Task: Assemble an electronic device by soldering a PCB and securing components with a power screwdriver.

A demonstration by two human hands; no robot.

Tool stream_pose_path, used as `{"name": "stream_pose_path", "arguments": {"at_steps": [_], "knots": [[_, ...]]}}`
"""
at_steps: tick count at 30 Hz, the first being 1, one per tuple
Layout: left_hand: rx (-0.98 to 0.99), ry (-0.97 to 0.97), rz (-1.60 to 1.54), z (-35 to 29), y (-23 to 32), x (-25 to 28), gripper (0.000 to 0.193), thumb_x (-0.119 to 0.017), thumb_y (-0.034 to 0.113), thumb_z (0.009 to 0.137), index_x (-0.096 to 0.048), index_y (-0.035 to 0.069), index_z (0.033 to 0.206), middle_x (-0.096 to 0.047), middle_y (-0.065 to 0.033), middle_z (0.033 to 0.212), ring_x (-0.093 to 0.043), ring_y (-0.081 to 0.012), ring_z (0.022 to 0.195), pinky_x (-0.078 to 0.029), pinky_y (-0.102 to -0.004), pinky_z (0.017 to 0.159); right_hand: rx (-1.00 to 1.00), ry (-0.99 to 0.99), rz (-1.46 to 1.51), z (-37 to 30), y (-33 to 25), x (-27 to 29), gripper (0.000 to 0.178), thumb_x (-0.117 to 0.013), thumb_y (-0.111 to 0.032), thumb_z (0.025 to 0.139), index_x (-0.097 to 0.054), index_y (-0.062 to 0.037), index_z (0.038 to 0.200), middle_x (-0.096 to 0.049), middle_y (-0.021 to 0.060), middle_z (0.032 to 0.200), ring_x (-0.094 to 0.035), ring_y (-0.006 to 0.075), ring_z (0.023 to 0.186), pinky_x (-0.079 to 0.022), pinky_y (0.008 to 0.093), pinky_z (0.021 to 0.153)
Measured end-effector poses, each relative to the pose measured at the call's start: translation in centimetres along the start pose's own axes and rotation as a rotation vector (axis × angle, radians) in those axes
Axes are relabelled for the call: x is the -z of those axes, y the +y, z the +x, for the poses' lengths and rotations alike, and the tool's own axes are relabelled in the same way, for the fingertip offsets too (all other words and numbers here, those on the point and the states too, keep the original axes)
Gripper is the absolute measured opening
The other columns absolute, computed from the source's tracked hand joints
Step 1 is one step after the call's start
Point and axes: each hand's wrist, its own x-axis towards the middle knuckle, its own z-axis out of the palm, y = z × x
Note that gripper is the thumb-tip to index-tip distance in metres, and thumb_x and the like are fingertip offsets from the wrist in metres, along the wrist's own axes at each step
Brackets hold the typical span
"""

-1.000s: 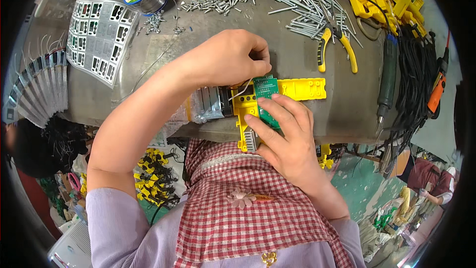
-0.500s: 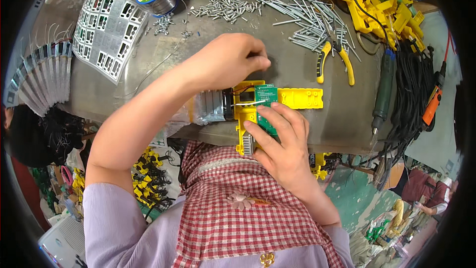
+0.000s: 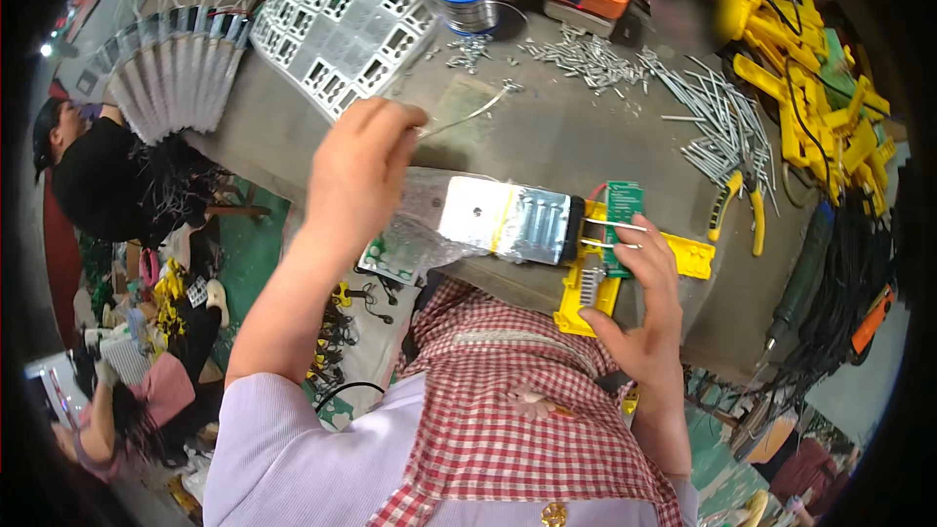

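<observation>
Half a second ago the left hand (image 3: 359, 171) hovered just past the green board (image 3: 625, 203); now it has swung toward 10 o'clock, well apart from the board, and the silver pack (image 3: 508, 221) lies uncovered by the forearm. Its thumb and fingers are curled in close beside a thin grey wire (image 3: 471, 117); I cannot tell whether they pinch it. The view itself has turned, so the bench things sit farther right. The yellow casing (image 3: 607, 295) lies between 3 and 4 o'clock of centre, one arm pointing just past 3, another toward 7. The board's long axis runs roughly 12 to 6, the pack's 9 to just past 3, with white wires (image 3: 610, 224) reaching onto the board. The right hand (image 3: 646, 317) is spread, fingers at the board, thumb at the casing's lower arm.
</observation>
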Motion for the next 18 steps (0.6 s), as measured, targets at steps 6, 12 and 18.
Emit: {"name": "stream_pose_path", "arguments": {"at_steps": [6, 12, 18], "knots": [[0.027, -0.235, 0.318, -0.9, -2.3, 4.6, 0.018, -0.066, 0.000, 0.073, -0.062, 0.003, 0.091, -0.059, -0.0094, 0.095, -0.055, -0.0295, 0.095, -0.045, -0.0380, 0.079, 0.027, 0.151, 0.160, -0.6, 1.2, 0.1, 0.054, -0.069, -0.007, 0.068, -0.052, -0.0023, 0.119, -0.055, 0.0164, 0.124, -0.047, 0.0365, 0.123, -0.034, 0.0470, 0.104], [0.242, -0.200, -0.018, -2.4, -3.5, 4.2, 0.022, -0.069, -0.002, 0.073, -0.063, 0.003, 0.093, -0.059, -0.0062, 0.077, -0.059, -0.0187, 0.068, -0.047, -0.0299, 0.060, -0.041, 0.385, 0.104, -0.4, 0.5, 1.3, 0.036, -0.062, -0.002, 0.075, -0.056, -0.0006, 0.111, -0.058, 0.0156, 0.116, -0.053, 0.0341, 0.111, -0.039, 0.0419, 0.099], [0.434, -0.415, -1.063, -1.9, 7.7, 3.5, 0.048, -0.071, -0.003, 0.077, -0.051, 0.003, 0.121, -0.061, -0.0035, 0.078, -0.061, -0.0091, 0.071, -0.049, -0.0209, 0.060, 0.086, 0.079, 0.173, 0.9, -5.4, 0.7, 0.033, -0.076, -0.006, 0.074, -0.058, -0.0045, 0.101, -0.064, 0.0087, 0.085, -0.064, 0.0247, 0.077, -0.051, 0.0352, 0.069]]}}
